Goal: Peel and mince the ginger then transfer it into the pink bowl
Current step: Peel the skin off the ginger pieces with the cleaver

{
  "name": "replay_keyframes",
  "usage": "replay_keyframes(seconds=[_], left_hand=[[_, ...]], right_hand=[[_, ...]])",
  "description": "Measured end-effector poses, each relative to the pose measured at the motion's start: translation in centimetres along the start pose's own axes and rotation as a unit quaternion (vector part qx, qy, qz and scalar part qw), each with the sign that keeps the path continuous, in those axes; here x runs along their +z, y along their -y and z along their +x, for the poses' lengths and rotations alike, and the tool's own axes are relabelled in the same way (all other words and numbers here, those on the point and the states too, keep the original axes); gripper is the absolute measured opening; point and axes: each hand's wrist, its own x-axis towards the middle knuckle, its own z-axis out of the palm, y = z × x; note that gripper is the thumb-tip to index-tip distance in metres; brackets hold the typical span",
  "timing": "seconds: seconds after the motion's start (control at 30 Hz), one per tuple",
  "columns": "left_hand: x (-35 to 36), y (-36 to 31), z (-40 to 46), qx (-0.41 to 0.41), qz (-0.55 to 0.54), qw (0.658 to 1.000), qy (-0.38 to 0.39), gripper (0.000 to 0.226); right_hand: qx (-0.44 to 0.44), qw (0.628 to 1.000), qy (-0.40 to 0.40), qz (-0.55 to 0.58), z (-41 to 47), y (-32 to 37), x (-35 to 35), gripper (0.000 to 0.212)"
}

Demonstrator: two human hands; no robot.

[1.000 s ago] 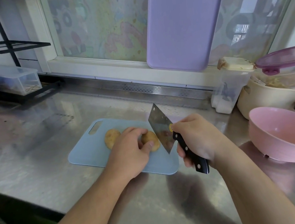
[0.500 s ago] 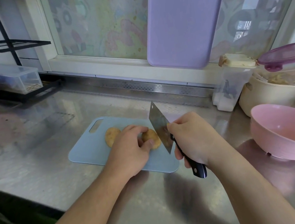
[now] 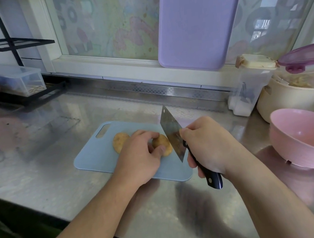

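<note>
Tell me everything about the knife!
The knife is a cleaver with a broad, grey metal blade, stained brownish near the handle, with a small hole in its far corner. Its black handle shows rivets. The right hand grips it, blade tilted, edge down against the ginger on the blue board.

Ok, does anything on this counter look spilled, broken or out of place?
Nothing stands out. The ginger sits on the blue cutting board, left hand steadying it, right hand gripping the cleaver. The pink bowl stands upright.
</note>
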Motion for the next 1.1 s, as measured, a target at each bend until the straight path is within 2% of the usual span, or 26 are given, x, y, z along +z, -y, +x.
replay_keyframes(seconds=[0.33, 0.43, 0.57, 0.73, 0.93, 1.1], left_hand=[[0.1, 0.1, 0.1, -0.004, -0.002, 1.000, -0.011, 0.037], [0.1, 0.1, 0.0, -0.004, -0.006, 1.000, -0.009, 0.038], [0.1, 0.1, 0.0, -0.004, -0.008, 1.000, -0.010, 0.038], [0.1, 0.1, -0.1, -0.003, -0.011, 1.000, -0.009, 0.038], [0.2, 0.1, 0.0, -0.004, -0.018, 1.000, -0.009, 0.037], [0.1, 0.1, -0.1, -0.003, -0.020, 1.000, -0.008, 0.037]], right_hand=[[0.001, 1.000, -0.004, 0.001, 2.7, 0.1, 2.3, 0.033], [0.011, 0.999, -0.001, 0.037, 2.6, -0.1, 2.1, 0.035], [0.022, 0.994, 0.041, 0.099, 1.6, -0.4, 2.0, 0.030], [0.053, 0.986, 0.074, 0.143, 1.7, -0.8, 2.0, 0.039], [0.054, 0.979, 0.068, 0.183, 2.2, -0.9, 2.0, 0.029], [0.059, 0.979, 0.064, 0.187, 2.3, -1.1, 1.9, 0.034]])
